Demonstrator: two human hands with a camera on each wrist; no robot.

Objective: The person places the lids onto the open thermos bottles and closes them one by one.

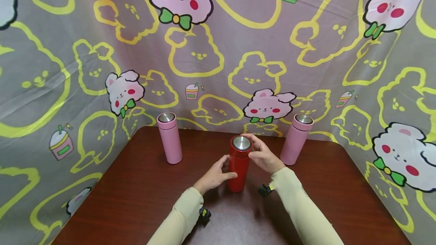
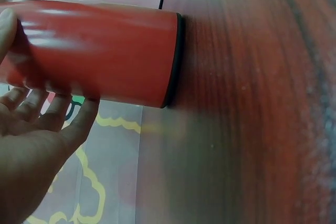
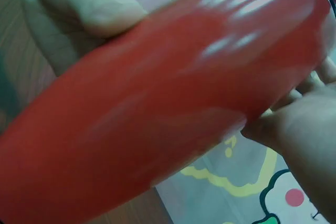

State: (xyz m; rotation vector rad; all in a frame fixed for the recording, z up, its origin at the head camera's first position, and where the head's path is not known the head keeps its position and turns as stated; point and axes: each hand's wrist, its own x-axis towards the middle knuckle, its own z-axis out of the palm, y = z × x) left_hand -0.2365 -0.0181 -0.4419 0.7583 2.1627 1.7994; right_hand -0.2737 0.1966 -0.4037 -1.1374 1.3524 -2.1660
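Observation:
A red thermos bottle (image 1: 238, 177) with a silver-topped lid (image 1: 242, 143) is upright, or nearly so, between both hands over the table. My left hand (image 1: 214, 177) grips its body from the left, thumb on the near side. Up at the lid end, my right hand (image 1: 265, 157) holds it from the right and behind. In the left wrist view the red thermos bottle (image 2: 105, 51) shows its black base rim; whether that touches the tabletop I cannot tell. The left fingers (image 2: 79, 119) press against its side. The right wrist view has the bottle's red body (image 3: 168, 93) between both hands.
Two pink thermos bottles stand farther back, one pink bottle at the left (image 1: 171, 143) and another pink bottle (image 1: 295, 143) just beyond my right hand. The dark red wooden table (image 1: 136, 192) is bordered by a patterned cloth (image 1: 201, 86) at the back and sides.

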